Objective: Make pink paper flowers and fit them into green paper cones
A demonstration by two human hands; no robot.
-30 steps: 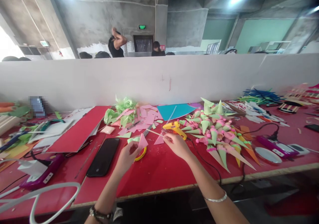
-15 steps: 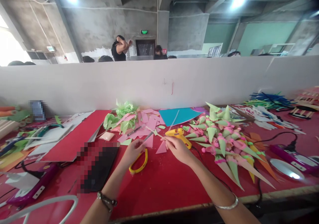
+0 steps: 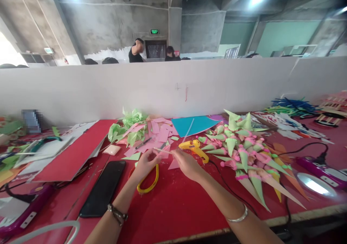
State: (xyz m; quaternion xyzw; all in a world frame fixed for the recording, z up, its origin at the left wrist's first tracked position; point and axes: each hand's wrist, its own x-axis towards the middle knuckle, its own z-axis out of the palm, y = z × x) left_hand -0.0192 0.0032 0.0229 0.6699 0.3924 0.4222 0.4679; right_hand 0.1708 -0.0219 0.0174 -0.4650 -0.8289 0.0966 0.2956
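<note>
A thin pale stick [image 3: 163, 150] runs between my two hands above the red table. My right hand [image 3: 185, 163] is closed on its right end. The fingers of my left hand [image 3: 148, 161] are pinched near its left end, beside the yellow handles [image 3: 149, 188] of what looks like scissors; whether they grip the stick or a blade is unclear. Pink paper pieces [image 3: 162, 133] lie just beyond my hands. To the right of my right hand rests a yellow glue gun [image 3: 195, 149].
A black phone [image 3: 104, 189] and red sheets [image 3: 73, 150] lie at left. Green and pink cones [image 3: 244, 146] are heaped at right, near a purple power strip [image 3: 320, 170]. Blue sheet [image 3: 189, 125] sits at the back, before a white partition [image 3: 151, 88]. People are beyond it.
My hands have drawn closer together, and the stick now lies more level between them. The view has shifted slightly. Beyond the partition, a person has lowered the raised arms.
</note>
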